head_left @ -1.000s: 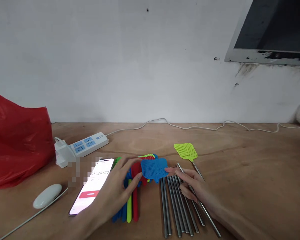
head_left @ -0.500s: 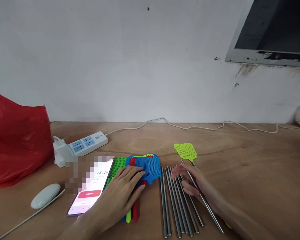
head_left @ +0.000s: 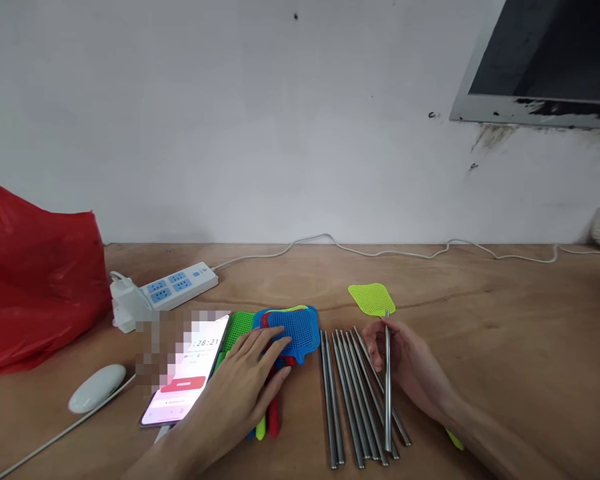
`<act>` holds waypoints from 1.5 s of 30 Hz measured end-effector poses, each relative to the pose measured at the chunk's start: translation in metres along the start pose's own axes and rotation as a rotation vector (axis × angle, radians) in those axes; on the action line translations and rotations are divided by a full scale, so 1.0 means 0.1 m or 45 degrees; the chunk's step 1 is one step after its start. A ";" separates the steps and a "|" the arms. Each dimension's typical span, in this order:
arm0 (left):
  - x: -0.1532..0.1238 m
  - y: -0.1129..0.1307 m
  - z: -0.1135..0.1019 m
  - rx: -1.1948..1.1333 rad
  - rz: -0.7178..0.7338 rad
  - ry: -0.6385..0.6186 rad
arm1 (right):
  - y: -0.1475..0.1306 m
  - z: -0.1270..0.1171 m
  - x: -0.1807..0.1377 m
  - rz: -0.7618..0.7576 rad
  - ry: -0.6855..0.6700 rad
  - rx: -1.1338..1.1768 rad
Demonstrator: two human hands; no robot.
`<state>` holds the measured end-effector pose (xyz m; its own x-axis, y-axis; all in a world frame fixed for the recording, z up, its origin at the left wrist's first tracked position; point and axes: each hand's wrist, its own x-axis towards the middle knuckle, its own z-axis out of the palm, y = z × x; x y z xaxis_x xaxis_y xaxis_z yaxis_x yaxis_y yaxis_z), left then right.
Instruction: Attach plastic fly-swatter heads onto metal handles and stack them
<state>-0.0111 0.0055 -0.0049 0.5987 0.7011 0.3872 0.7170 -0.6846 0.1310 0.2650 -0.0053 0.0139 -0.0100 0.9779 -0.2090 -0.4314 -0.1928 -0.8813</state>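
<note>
We've got one metal tube (head_left: 389,400) in the right hand (head_left: 411,357), fingers curled on it, beside the loose tubes (head_left: 356,400). Left hand (head_left: 247,377), fingers spread, covers part of our blue swatter head (head_left: 303,327). Phone (head_left: 195,363) crowds that wrist; power strip (head_left: 193,283) sits behind.

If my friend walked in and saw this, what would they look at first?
Probably the big red bag at the far left, or the glowing phone beside the left hand. Next might come the bright blue mesh piece under that hand's fingertips, overlapping other colorful pieces. The right hand holds a shiny metal rod, just right of a bunch of similar rods.
</note>
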 end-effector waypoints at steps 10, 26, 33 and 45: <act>0.02 0.21 -0.16 -0.282 0.076 0.025 | 0.09 -0.05 0.03 -0.156 0.120 -0.005; -0.08 0.30 0.03 -0.520 -0.123 -0.184 | 0.22 0.02 -0.07 -0.110 -0.289 -0.009; -0.05 0.35 -0.05 -0.433 0.011 -0.132 | 0.21 0.05 -0.09 -0.126 -0.298 -0.043; -0.07 0.39 -0.09 -0.377 0.078 -0.163 | 0.25 0.03 -0.04 -0.247 -0.208 -0.128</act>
<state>0.0093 -0.0274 0.0056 0.6913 0.6631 0.2869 0.5545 -0.7415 0.3777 0.2517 -0.0134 -0.0058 -0.0844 0.9959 0.0319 -0.3481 0.0005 -0.9375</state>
